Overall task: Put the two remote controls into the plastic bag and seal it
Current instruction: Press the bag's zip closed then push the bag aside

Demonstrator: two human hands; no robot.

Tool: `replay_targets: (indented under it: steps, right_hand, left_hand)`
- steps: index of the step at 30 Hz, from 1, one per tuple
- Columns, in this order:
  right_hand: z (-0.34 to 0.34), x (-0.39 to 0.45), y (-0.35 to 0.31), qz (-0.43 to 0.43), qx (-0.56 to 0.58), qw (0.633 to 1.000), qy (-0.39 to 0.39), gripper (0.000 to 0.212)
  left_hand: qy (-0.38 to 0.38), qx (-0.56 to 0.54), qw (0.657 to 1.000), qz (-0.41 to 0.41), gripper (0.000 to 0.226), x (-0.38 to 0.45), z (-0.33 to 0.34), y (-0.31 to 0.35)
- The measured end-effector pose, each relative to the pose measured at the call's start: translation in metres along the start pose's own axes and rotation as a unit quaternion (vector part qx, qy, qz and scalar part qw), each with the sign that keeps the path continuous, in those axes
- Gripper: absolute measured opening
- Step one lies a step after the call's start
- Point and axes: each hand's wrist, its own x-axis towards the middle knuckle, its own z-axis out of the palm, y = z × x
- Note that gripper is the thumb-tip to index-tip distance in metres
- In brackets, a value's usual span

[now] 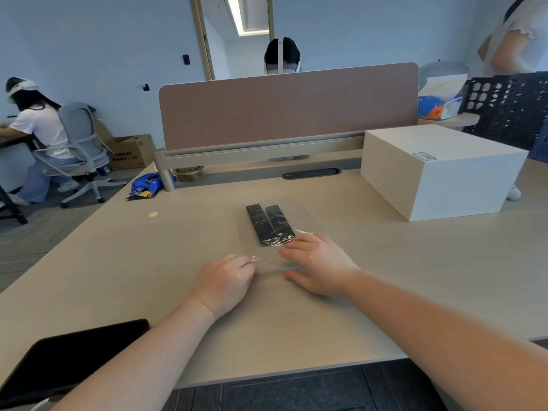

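The left hand is curled, its fingertips pinching the near left corner of the plastic bag, while the right hand lies flat and spread on the bag's near edge, fingers pointing left and pressing the film against the desk. The clear bag lies flat on the pale wooden desk, its mouth end under the hands and crinkled just beyond the right hand's fingers. Inside it, the two remote controls lie side by side, touching along their length and pointing away from the person: the left remote and the right remote, both black and slim, their near ends close to the right hand's fingertips. Whether the bag's strip is fully closed cannot be told. To the right, well apart from the bag, stands a white box. At the near left corner of the desk a black tablet lies flat, partly covered by the left forearm. A small yellow dot sits on the desk to the left of the bag. A brown divider panel runs across the far edge, with a blue snack packet near its left post. Nothing lies between the hands and the bag.
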Motion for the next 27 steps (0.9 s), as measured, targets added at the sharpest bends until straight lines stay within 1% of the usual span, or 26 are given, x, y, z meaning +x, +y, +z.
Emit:
replay_targets:
  steps: [2,4,5,7,13,17,20,27]
  right_hand:
    - [0.007,0.009,-0.009,-0.024,-0.005,1.000,0.000,0.028]
    - [0.011,0.017,-0.018,-0.041,-0.014,0.999,0.003,0.013]
    - [0.014,0.019,-0.022,-0.044,-0.013,0.999,0.003,0.008]
    - [0.017,0.022,-0.026,-0.036,-0.006,0.999,0.001,0.005]
    - [0.016,0.021,-0.030,0.001,0.021,1.000,0.018,0.011]
    - [0.018,0.022,-0.031,0.005,0.015,1.000,0.023,0.007]
    - [0.020,0.023,-0.033,0.000,0.017,1.000,0.023,0.009]
    - [0.025,0.026,-0.038,0.007,-0.040,0.999,0.030,0.014]
  left_hand:
    - [0.012,0.007,1.000,0.002,0.028,0.001,-0.002,0.001]
    - [0.017,-0.004,1.000,0.007,0.028,0.002,-0.003,0.002]
    - [0.023,-0.009,1.000,0.010,0.027,0.002,-0.003,0.002]
    - [0.034,-0.024,0.999,0.015,0.026,0.001,-0.003,0.002]
    - [0.054,-0.042,0.998,0.003,0.026,-0.001,-0.003,0.002]
    - [0.058,-0.045,0.997,-0.007,0.024,-0.004,0.000,0.003]
    - [0.061,-0.047,0.997,-0.013,0.023,-0.005,0.001,0.003]
    - [0.048,-0.050,0.997,-0.029,0.021,-0.005,0.002,0.001]
